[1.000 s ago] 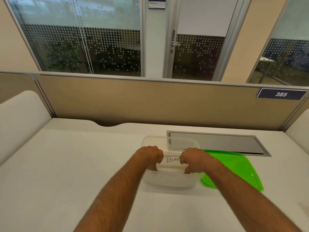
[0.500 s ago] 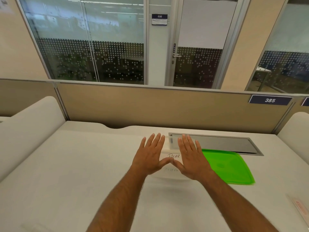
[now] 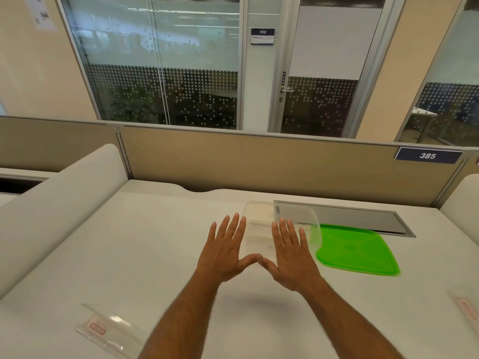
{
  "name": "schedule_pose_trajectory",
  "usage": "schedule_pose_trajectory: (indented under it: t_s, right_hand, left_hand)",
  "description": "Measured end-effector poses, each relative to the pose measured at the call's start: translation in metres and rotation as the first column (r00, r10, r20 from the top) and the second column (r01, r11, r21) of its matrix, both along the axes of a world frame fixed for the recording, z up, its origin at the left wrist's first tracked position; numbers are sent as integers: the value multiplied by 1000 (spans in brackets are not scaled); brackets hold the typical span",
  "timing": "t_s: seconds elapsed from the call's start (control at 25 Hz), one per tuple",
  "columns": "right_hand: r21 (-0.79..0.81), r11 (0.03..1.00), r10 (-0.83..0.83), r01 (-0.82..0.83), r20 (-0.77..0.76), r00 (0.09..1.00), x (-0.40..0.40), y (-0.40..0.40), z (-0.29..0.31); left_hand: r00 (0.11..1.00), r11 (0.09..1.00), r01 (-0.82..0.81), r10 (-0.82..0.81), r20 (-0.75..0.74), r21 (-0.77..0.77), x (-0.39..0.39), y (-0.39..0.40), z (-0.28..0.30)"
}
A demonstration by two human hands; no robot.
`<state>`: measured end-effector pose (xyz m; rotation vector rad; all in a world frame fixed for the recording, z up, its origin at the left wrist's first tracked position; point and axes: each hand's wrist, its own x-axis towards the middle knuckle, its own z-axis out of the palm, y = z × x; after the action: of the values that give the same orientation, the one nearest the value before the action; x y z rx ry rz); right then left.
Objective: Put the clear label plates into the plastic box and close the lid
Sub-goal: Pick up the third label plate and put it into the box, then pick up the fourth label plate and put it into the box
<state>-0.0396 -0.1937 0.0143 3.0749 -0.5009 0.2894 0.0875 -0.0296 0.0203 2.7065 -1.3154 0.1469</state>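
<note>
With both the left hand (image 3: 225, 251) and right hand (image 3: 289, 257) spread flat and empty before the open box (image 3: 282, 224), the plate (image 3: 110, 330) near the desk's front edge could be overlooked while the lid (image 3: 356, 251) is fitted.

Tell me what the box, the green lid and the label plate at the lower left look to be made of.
Box: thin clear plastic, slightly cloudy; the desk shows through its walls.
Green lid: translucent plastic, smooth and glossy, with a moulded rim and centre ring.
Label plate: clear rigid sheet, probably acrylic; it catches glare and carries a red printed label. Glass cannot be ruled out.
</note>
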Motion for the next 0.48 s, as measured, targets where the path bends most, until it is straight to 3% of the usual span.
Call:
schedule_pose_trajectory:
  t_s: [0.48]
  right_hand:
    - [112,960,262,-255,-47,964,33,125,-31]
  left_hand:
    - [975,974,-214,217,-38,72,14,139,-9]
